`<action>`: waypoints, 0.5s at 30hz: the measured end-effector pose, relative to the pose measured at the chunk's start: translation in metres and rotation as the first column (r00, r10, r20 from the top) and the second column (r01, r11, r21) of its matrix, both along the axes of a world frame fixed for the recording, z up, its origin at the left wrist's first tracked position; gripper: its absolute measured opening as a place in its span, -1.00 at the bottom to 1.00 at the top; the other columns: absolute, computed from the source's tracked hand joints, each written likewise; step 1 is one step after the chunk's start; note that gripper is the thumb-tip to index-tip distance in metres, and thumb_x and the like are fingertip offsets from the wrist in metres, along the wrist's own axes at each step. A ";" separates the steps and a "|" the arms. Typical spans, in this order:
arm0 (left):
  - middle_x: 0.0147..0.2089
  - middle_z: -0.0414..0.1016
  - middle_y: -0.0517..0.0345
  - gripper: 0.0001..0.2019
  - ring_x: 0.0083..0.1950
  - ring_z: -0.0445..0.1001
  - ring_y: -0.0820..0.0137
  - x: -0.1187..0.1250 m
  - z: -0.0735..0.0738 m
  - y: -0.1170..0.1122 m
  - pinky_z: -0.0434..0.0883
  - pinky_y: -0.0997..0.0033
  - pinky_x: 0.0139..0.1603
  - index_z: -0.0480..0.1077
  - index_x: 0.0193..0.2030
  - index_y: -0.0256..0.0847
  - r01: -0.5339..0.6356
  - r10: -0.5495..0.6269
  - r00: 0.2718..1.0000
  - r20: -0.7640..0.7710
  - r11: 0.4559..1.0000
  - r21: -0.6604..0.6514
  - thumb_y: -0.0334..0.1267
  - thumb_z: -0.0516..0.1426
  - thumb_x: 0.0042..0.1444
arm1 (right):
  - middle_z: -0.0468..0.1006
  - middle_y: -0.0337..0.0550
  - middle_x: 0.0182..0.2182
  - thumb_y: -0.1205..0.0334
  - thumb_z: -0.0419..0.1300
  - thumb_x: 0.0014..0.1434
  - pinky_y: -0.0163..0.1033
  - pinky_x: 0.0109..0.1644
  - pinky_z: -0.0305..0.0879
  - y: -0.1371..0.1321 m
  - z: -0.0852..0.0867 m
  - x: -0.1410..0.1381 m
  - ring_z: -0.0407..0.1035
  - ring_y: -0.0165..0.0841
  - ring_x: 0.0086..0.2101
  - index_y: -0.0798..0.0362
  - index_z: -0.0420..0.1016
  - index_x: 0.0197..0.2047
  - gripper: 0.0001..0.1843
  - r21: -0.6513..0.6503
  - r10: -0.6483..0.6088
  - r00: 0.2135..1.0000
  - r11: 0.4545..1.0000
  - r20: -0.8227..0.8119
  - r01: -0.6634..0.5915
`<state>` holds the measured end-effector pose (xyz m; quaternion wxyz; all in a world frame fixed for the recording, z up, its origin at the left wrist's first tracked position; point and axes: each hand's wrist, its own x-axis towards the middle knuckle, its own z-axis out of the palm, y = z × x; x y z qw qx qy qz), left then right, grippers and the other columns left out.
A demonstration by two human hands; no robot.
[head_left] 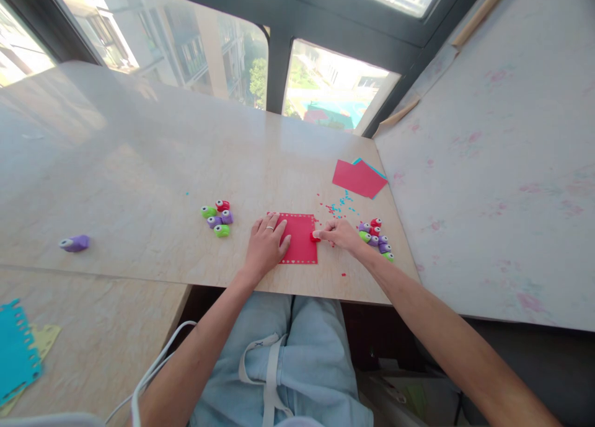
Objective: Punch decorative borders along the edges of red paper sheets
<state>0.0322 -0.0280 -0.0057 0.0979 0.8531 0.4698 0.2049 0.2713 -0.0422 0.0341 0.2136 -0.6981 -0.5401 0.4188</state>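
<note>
A red sheet of paper [301, 241] lies on the table in front of me, with small shapes punched along its top and bottom edges. My left hand [268, 241] rests flat on the sheet's left part, fingers spread, a ring on one finger. At the right edge of the sheet sits a small red craft punch [315, 236]. My right hand [341, 233] grips this punch, thumb and fingers closed about it, and partly covers it. Tiny red and blue paper bits [341, 204] are scattered just beyond my right hand.
Several purple, green and red punches [375, 236] cluster at the right, and more punches [218, 219] stand left of the sheet. One purple punch [74, 243] lies far left. Red and blue sheets [357, 178] are stacked near the wall. Cut blue paper [18, 349] lies lower left.
</note>
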 end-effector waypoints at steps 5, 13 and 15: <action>0.36 0.28 -0.22 -0.59 0.39 0.20 0.08 0.000 -0.001 0.000 0.08 -0.02 0.39 0.39 0.19 -0.27 -0.003 0.003 1.000 -0.014 1.000 0.009 -0.14 -0.01 0.31 | 0.31 -0.32 -0.72 -0.10 0.39 -0.12 -0.33 -0.56 0.03 0.000 0.003 0.002 0.16 -0.48 -0.66 0.03 0.33 -0.63 -0.56 -0.058 -0.022 0.996 0.998 -0.082 0.017; 0.34 0.29 -0.22 -0.59 0.39 0.20 0.07 0.000 -0.002 0.000 0.10 -0.01 0.38 0.40 0.18 -0.28 -0.003 0.004 1.000 -0.016 1.000 0.028 -0.14 0.00 0.31 | 0.36 -0.31 -0.70 -0.04 0.40 -0.15 -0.32 -0.52 -0.01 0.002 0.004 0.005 0.17 -0.49 -0.63 0.03 0.35 -0.60 -0.61 -0.114 -0.048 0.978 0.993 -0.205 0.025; 0.34 0.30 -0.22 -0.59 0.39 0.20 0.07 0.000 -0.003 0.000 0.09 -0.01 0.38 0.40 0.18 -0.27 -0.003 0.003 1.000 -0.008 1.000 0.024 -0.14 0.00 0.31 | 0.37 -0.31 -0.70 -0.05 0.39 -0.15 -0.32 -0.52 -0.02 0.000 0.004 0.004 0.17 -0.48 -0.63 0.03 0.35 -0.60 -0.61 -0.096 -0.050 0.977 0.995 -0.207 0.030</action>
